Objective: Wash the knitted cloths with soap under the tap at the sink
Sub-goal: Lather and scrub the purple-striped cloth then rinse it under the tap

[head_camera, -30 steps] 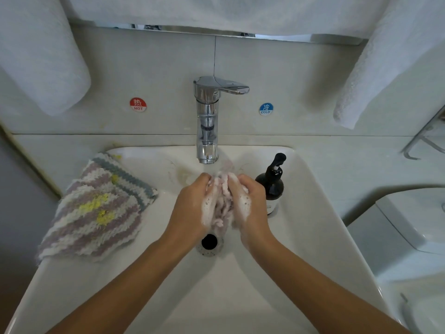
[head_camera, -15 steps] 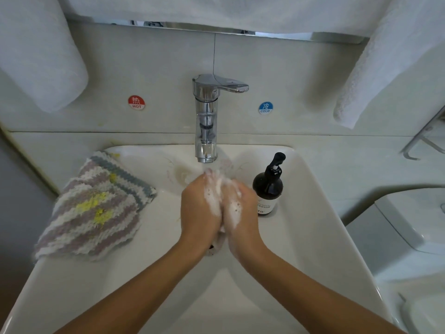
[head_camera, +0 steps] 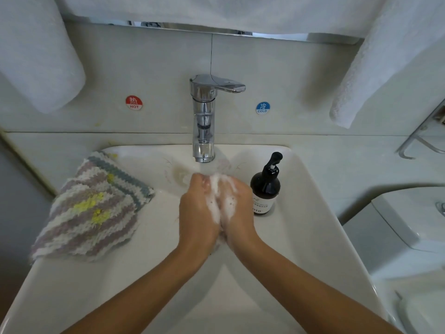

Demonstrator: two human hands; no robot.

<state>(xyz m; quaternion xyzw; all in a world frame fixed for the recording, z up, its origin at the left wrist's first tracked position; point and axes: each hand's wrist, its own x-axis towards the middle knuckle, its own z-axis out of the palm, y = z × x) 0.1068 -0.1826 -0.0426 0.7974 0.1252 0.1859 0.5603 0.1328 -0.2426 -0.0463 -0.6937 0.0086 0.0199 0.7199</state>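
Whereas a second earlier a pink cloth showed between them, your left hand [head_camera: 197, 213] and right hand [head_camera: 237, 208] had pressed together, foam [head_camera: 218, 203] hiding it; lathering continued. Striped knitted cloths [head_camera: 92, 208] waited left of them.

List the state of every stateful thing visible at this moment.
left hand: lathered, pressed against the right
right hand: lathered, pressed against the left
tap: lever turned right; flow unclear
soap bottle: upright on basin edge
striped knitted cloths: piled on sink's left rim
sink: holding no standing water
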